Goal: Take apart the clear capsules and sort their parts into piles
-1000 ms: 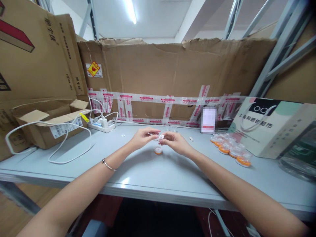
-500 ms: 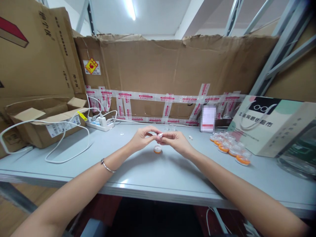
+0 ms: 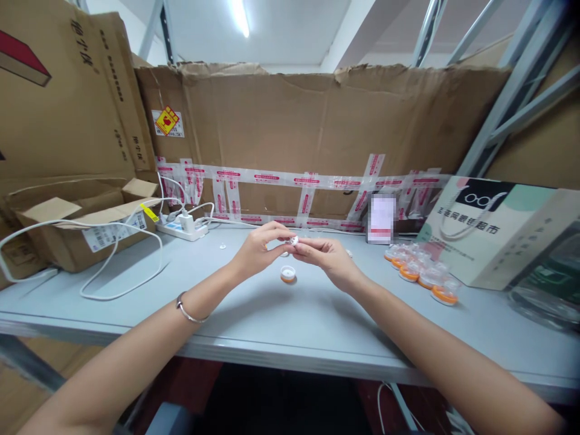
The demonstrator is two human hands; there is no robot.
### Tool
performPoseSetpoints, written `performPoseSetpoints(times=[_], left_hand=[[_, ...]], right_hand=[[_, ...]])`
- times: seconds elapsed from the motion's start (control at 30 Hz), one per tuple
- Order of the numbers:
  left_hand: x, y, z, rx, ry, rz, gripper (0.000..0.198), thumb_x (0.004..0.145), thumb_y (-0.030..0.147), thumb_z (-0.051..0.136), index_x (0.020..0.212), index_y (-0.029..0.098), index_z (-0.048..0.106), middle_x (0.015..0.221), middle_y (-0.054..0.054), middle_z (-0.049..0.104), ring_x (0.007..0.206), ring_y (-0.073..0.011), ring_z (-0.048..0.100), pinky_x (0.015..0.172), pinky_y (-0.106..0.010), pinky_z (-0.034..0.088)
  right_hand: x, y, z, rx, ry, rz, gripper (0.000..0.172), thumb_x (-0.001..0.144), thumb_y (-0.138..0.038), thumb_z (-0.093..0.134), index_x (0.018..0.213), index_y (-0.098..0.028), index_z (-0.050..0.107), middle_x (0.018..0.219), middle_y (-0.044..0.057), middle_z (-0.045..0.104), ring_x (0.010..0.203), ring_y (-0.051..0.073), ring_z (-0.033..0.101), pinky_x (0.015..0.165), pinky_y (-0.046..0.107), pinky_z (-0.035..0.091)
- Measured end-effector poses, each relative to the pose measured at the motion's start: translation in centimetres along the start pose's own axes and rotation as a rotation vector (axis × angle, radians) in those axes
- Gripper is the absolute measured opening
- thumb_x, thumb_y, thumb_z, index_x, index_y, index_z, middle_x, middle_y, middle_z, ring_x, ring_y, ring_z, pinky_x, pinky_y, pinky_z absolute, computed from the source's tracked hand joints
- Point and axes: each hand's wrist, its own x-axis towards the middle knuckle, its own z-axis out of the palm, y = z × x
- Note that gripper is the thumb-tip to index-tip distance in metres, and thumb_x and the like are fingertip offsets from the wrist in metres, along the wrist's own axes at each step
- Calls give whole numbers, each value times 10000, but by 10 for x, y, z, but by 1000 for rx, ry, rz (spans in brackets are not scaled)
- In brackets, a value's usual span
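Both hands are up over the desk [image 3: 272, 326], fingertips meeting. The left hand [image 3: 259, 249] and the right hand [image 3: 330, 258] are each closed in a fine pinch on a small white piece [image 3: 294, 240], held in the air just above a lone orange-rimmed cap [image 3: 287, 275]. This looks like the fiddly fingertip stage, and any next move calls for a steady grip and careful lining-up. A cluster of orange caps [image 3: 421, 273] lies well to the right.
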Motion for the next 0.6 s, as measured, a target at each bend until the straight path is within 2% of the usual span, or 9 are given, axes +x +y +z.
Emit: performPoseSetpoints(times=[0.1,0.3,0.6], left_hand=[[2,0,0,42,-30,21,151,785,181,579,923,169,641,872,-46,618,795,-120,583,739,-244,486],[-4,-2,8,182,-48,151,155,824,156,513,932,155,624,835,-58,635,782,-132,586,728,-256,485],[-11,-3,12,306,-33,216,130,835,155,492,912,153,597,783,-49,632,760,-129,584,708,-256,486]], right_hand=[[1,-1,-2,-1,11,-2,303,699,-404,646,913,-198,704,873,44,702,915,184,626,927,380,443],[3,2,-4,-80,67,5,312,689,-420,645,878,-183,716,753,43,703,803,186,651,841,388,501],[3,9,0,-232,115,-107,301,707,-372,621,894,-157,715,736,45,699,700,171,642,734,361,541]])
